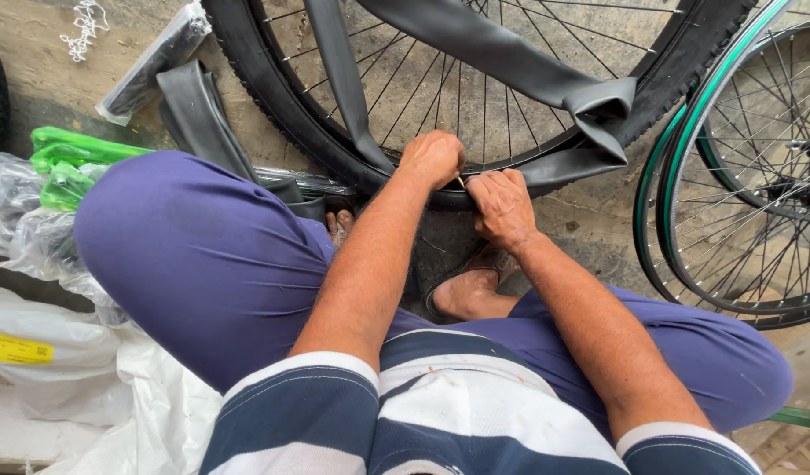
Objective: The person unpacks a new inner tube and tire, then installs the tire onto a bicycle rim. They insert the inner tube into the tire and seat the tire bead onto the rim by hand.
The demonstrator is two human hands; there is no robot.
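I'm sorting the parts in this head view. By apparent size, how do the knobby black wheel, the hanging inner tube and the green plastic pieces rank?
1. knobby black wheel
2. inner tube
3. green plastic pieces

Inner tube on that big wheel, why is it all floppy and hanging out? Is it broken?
The inner tube hangs limp and folded across the spokes instead of sitting inside the tyre, so it looks flat. No tear shows. Both hands press at the tyre's lower edge.

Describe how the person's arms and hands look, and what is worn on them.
Both arms are bare below short sleeves striped navy and white. The left hand and right hand wear no gloves; no watch or ring shows.
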